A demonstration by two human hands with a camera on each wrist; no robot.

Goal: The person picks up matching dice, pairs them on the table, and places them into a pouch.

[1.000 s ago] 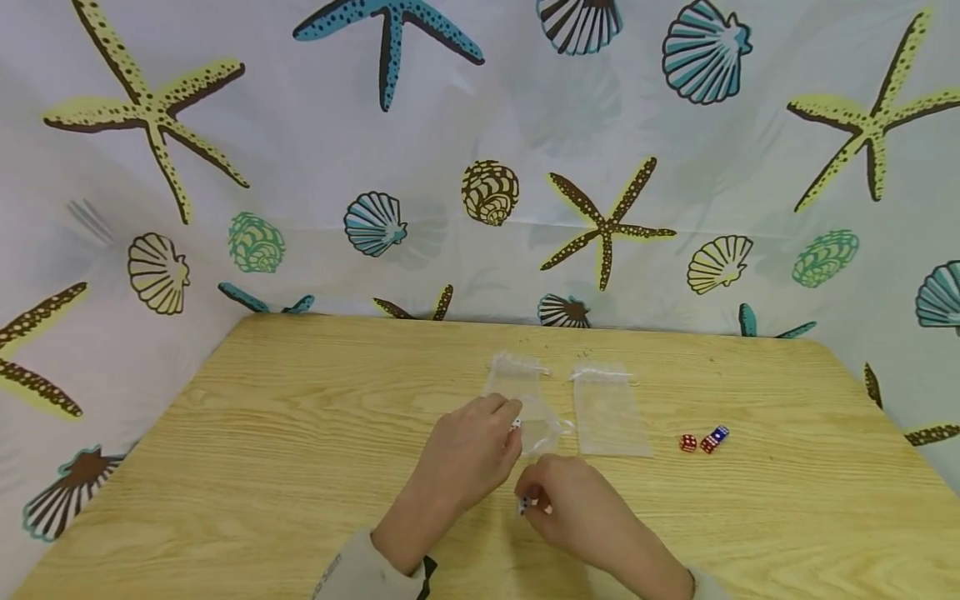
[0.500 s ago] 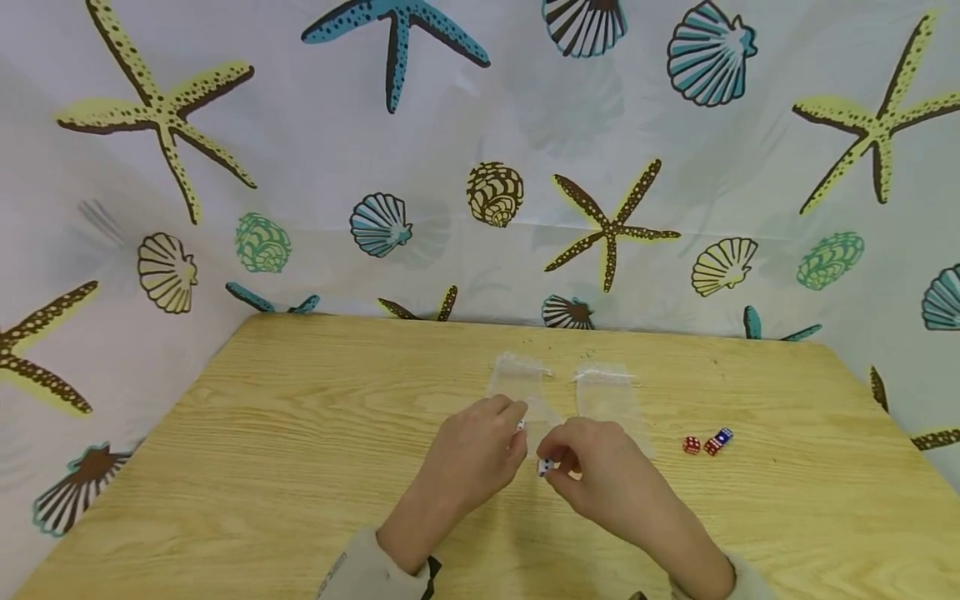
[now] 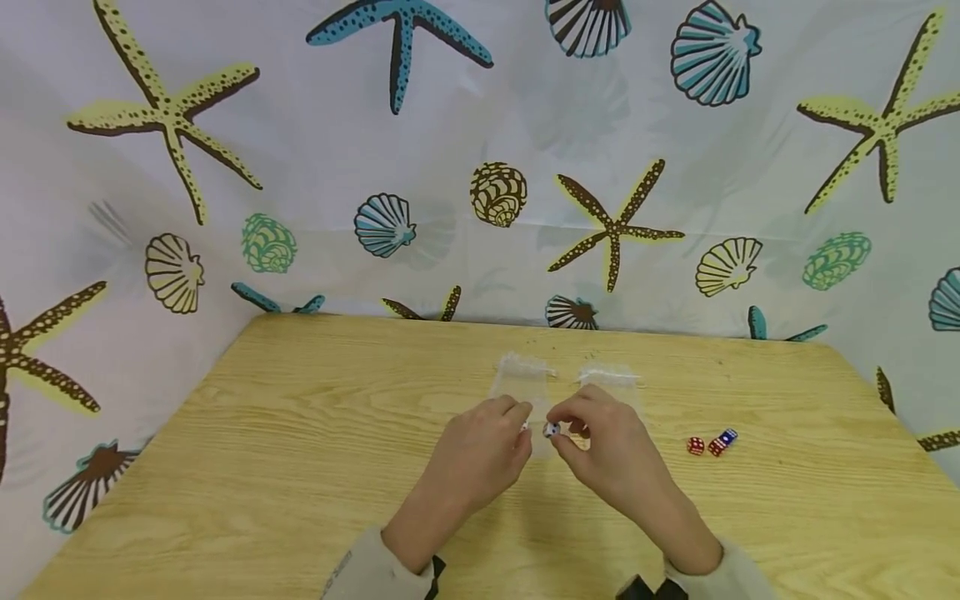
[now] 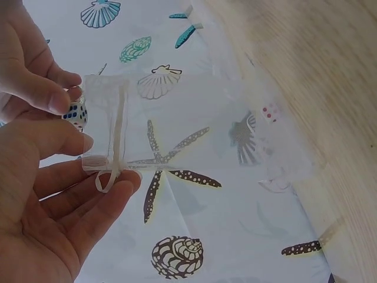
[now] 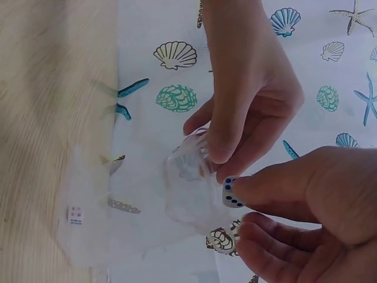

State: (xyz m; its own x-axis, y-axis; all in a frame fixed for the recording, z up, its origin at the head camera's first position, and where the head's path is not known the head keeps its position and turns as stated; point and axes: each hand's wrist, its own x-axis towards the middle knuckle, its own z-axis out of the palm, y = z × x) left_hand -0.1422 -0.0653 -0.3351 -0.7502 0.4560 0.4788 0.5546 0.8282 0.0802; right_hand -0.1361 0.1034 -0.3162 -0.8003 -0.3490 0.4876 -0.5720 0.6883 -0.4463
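Observation:
My left hand (image 3: 480,446) grips a sheer white drawstring pouch (image 4: 206,112) near its mouth, its light ribbon (image 4: 119,130) looped by the fingers. Inside, toward the bottom end, lies a white die (image 4: 270,113) with red pips showing. Between thumb and fingertips my right hand (image 3: 611,446) pinches another white die (image 5: 231,193) with blue pips, right at the pouch opening in both wrist views. The hands are close together above the table, and in the head view they hide most of the held pouch.
Two more sheer pouches lie flat behind the hands, a left one (image 3: 521,379) and a right one (image 3: 607,377). To the right sit a red die (image 3: 696,446), another red die (image 3: 717,447) and a blue die (image 3: 728,436). A shell-patterned cloth (image 3: 465,275) hangs behind the wooden table (image 3: 337,400).
My right hand has risen from low over the table, bringing its white die forward to the mouth of the pouch. The left hand has stayed nearly in place, still holding the pouch.

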